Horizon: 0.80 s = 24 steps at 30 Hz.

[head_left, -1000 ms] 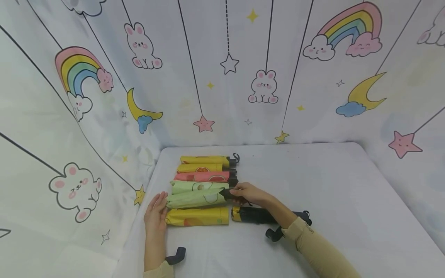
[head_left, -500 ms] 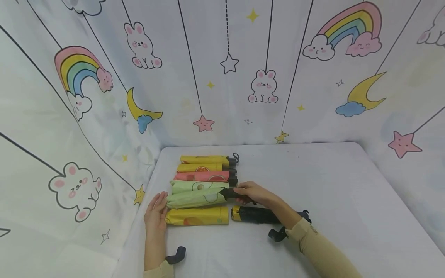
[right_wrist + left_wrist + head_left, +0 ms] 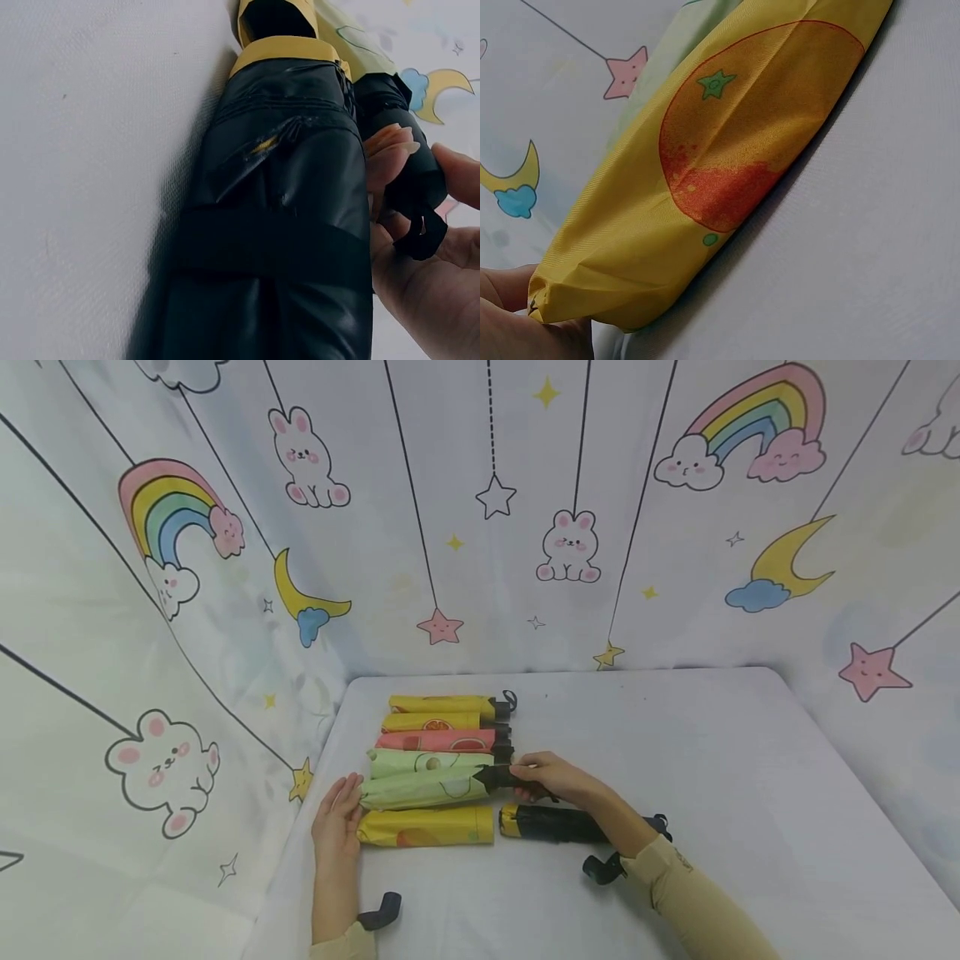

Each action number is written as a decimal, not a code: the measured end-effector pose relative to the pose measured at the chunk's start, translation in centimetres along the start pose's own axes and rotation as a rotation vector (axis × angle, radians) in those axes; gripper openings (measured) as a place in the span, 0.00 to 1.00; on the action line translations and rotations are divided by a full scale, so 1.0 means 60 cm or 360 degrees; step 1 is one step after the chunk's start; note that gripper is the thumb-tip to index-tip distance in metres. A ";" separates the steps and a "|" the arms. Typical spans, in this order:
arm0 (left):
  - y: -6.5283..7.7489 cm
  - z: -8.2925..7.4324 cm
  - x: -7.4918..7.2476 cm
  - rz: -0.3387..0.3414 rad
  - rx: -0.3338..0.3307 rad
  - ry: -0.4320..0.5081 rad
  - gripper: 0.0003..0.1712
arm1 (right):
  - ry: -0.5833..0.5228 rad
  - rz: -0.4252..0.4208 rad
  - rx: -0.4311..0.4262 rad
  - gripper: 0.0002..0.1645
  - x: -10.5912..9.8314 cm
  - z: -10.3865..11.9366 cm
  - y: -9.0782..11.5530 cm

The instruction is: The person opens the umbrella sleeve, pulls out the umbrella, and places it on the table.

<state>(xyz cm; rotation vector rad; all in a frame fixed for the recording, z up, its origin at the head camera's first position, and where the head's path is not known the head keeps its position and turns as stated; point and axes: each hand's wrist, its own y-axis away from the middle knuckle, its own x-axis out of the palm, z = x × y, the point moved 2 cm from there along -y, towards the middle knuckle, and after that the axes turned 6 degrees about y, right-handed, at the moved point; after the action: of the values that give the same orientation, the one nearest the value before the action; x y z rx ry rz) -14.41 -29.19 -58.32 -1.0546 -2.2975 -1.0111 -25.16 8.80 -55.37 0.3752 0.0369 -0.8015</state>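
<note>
A green folded umbrella (image 3: pixel 427 788) with a black handle end lies slightly tilted. My right hand (image 3: pixel 558 778) holds its black end (image 3: pixel 405 157) between thumb and fingers, with a small black loop hanging there. At the other end, my left hand (image 3: pixel 339 817) rests with fingers extended, touching the tip; its exact contact is partly hidden. A yellow sleeve (image 3: pixel 427 827) with an orange fruit print lies just in front, its open mouth (image 3: pixel 279 19) facing right. A dark folded umbrella (image 3: pixel 551 823) with a yellow edge lies under my right forearm.
Behind, in a row, lie another green umbrella (image 3: pixel 420 763), a red one (image 3: pixel 435 741) and two yellow ones, the nearer (image 3: pixel 431 722) and the farther (image 3: pixel 442 705). They rest on a white-covered table (image 3: pixel 675 735), with a printed cloth (image 3: pixel 510 585) at the back.
My right hand has shifted slightly to the right along the green umbrella's black end, and more of that black part shows. My left hand has hardly moved.
</note>
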 end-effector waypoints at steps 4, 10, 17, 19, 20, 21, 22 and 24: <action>0.001 0.000 0.000 0.0001 0.0000 0.0003 0.37 | -0.0004 -0.0005 0.0008 0.19 -0.005 -0.002 0.005; -0.001 0.001 -0.002 0.0023 0.0021 0.0044 0.37 | -0.0002 0.0008 0.0003 0.19 -0.015 -0.005 0.013; -0.006 0.005 -0.006 0.0047 0.0026 0.0035 0.37 | 0.0025 0.0005 -0.0034 0.20 -0.028 -0.006 0.023; -0.006 0.005 -0.007 0.0045 0.0024 0.0040 0.37 | 0.0021 0.0024 -0.0039 0.20 -0.029 -0.006 0.025; -0.006 0.005 -0.007 0.0044 0.0021 0.0038 0.37 | 0.0015 0.0031 -0.0040 0.20 -0.030 -0.006 0.026; -0.006 0.005 -0.007 0.0045 0.0019 0.0036 0.38 | 0.0007 0.0034 -0.0041 0.19 -0.031 -0.007 0.026; -0.006 0.005 -0.007 0.0047 0.0017 0.0031 0.38 | 0.0004 0.0036 -0.0041 0.19 -0.032 -0.007 0.028; -0.006 0.005 -0.007 0.0048 0.0011 0.0024 0.37 | -0.0003 0.0033 -0.0046 0.19 -0.034 -0.007 0.029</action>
<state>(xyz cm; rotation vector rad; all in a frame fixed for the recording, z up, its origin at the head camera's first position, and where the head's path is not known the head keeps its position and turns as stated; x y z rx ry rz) -14.44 -29.32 -58.89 -1.0721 -2.2645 -0.9953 -25.31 11.50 -54.88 0.3469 0.0431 -0.7802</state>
